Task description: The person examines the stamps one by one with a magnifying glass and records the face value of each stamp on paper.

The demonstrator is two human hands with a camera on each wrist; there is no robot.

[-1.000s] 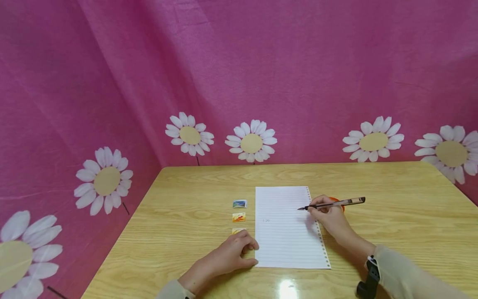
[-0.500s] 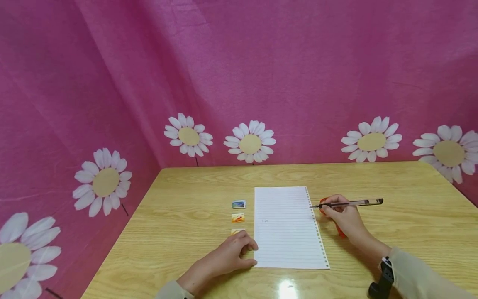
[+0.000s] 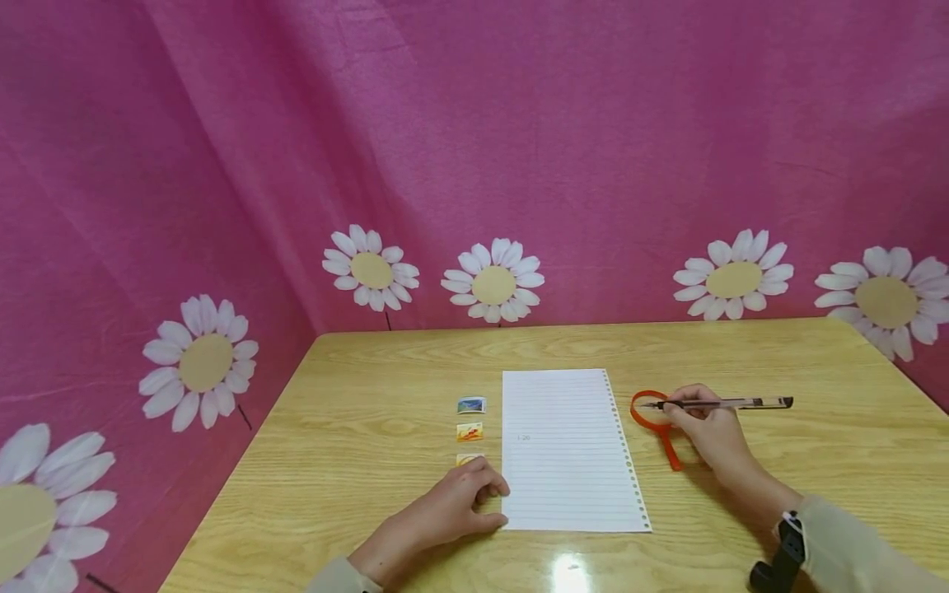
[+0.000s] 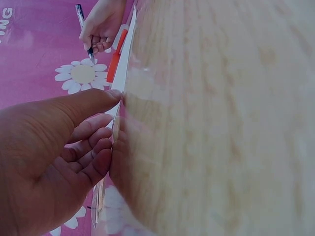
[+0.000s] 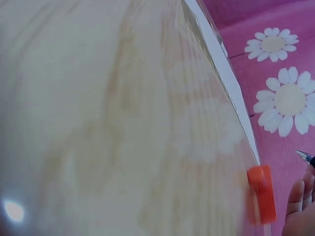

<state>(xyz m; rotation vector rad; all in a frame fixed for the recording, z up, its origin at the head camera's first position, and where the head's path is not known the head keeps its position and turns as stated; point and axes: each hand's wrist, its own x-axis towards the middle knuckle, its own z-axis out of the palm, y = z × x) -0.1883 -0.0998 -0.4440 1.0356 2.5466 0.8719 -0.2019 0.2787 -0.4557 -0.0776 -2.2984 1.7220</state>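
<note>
My right hand (image 3: 712, 432) pinches a capped-end pen (image 3: 741, 403), its bare tip pointing left. In the head view, that tip overlaps the lens of a red magnifying glass (image 3: 670, 453), which lies right of a lined paper sheet (image 3: 571, 486). The right wrist view shows the pen tip (image 5: 301, 154) raised above the table level, near the red handle (image 5: 266, 196). My left hand (image 3: 467, 498) rests at the sheet's lower left edge, fingers loosely bent, thumb (image 4: 106, 98) and fingertips at the paper. Small faint writing (image 3: 523, 438) stands on the sheet's left side.
Left of the sheet, three small stamp-like pictures lie in a column: a blue one (image 3: 471, 405), a yellow and red one (image 3: 470, 432), and a yellow one (image 3: 469, 459) partly covered by my left hand. A pink flowered cloth (image 3: 593, 165) hangs behind the wooden table (image 3: 371, 428).
My right hand has moved right with the pen, off the sheet and over to the magnifying glass, which is now mostly uncovered. My left hand has stayed on the sheet's edge.
</note>
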